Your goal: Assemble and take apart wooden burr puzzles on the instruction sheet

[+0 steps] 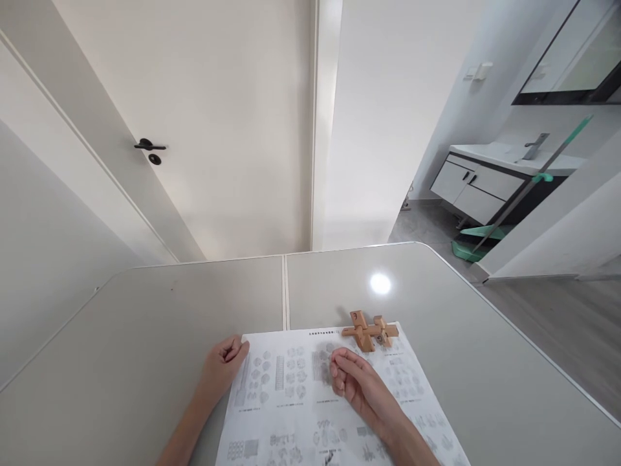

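My left hand (224, 366) is curled into a loose fist beside the far left corner of a printed paper sheet (272, 421). Nothing shows in its fingers. Over the sheet, my right hand (358, 387) has its fingers curled, thumb and forefinger close together, and no object is visible in it. Just beyond that hand sits a wooden interlocking puzzle (367, 331) made of crossed notched sticks with black marks. It lies at the sheet's far right corner, apart from both hands. Rows of small grey diagrams cover the paper; my right hand hides some of them.
The grey table (136, 349) has a pale seam (285, 291) and rounded far corners. Behind it stands a white door (242, 129) with a black handle (150, 145). To the right are a washbasin cabinet (478, 181) and a green dustpan (468, 250).
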`<act>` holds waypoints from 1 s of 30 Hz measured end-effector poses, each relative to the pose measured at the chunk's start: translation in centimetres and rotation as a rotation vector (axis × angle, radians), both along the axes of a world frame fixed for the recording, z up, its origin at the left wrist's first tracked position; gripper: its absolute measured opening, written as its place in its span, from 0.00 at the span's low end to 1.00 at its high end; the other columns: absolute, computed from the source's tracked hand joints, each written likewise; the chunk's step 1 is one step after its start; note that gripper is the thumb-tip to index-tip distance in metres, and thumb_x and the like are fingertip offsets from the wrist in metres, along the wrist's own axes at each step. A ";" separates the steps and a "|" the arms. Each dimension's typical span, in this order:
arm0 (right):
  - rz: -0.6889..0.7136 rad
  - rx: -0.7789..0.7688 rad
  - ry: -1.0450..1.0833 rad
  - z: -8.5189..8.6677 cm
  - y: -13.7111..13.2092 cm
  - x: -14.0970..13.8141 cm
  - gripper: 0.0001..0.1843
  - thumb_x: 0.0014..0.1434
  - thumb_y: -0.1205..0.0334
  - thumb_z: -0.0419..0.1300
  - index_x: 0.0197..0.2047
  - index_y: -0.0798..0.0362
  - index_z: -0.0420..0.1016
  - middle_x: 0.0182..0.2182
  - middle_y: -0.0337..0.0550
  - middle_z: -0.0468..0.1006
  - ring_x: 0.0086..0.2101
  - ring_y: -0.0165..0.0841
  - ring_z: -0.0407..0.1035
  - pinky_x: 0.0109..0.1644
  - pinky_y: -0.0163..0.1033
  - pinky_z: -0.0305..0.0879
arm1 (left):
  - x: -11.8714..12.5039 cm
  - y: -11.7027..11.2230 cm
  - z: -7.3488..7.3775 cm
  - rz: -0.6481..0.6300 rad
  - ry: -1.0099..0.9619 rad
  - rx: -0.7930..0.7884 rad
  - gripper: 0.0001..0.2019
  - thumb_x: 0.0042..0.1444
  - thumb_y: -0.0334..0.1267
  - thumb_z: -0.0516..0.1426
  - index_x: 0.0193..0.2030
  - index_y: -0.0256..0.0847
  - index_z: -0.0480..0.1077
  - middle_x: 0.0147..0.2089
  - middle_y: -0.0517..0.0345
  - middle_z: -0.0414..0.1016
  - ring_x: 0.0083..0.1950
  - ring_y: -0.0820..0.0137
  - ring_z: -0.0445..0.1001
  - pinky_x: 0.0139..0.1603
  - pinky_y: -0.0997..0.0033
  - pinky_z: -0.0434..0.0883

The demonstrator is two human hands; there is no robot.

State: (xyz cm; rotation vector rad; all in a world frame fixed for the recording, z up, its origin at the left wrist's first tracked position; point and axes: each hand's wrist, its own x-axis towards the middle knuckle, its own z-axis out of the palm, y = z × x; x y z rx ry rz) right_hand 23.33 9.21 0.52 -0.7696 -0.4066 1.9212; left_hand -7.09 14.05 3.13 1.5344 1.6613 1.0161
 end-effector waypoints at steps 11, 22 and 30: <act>0.015 0.017 -0.011 0.4 -0.1 0.0 0.15 0.57 0.53 0.76 0.36 0.54 0.79 0.28 0.40 0.76 0.25 0.27 0.63 0.30 0.34 0.60 | -0.2 -0.1 -0.5 -0.009 0.023 -0.023 0.24 0.53 0.48 0.57 0.23 0.45 0.43 0.25 0.68 0.41 0.25 0.74 0.43 0.26 0.75 0.49; 0.035 0.139 -0.019 0.7 -0.5 0.1 0.15 0.60 0.53 0.73 0.33 0.53 0.75 0.21 0.33 0.68 0.19 0.23 0.53 0.25 0.32 0.49 | -0.4 0.0 -0.6 0.004 0.018 -0.010 0.22 0.52 0.48 0.57 0.23 0.45 0.45 0.24 0.69 0.42 0.24 0.74 0.46 0.25 0.76 0.50; -0.093 0.227 0.151 -0.4 -0.7 1.3 0.26 0.64 0.49 0.67 0.19 0.51 0.66 0.09 0.26 0.51 0.12 0.21 0.36 0.16 0.32 0.37 | -0.4 0.0 -0.4 0.001 0.008 -0.025 0.21 0.53 0.49 0.55 0.23 0.46 0.45 0.23 0.69 0.42 0.23 0.74 0.45 0.25 0.76 0.49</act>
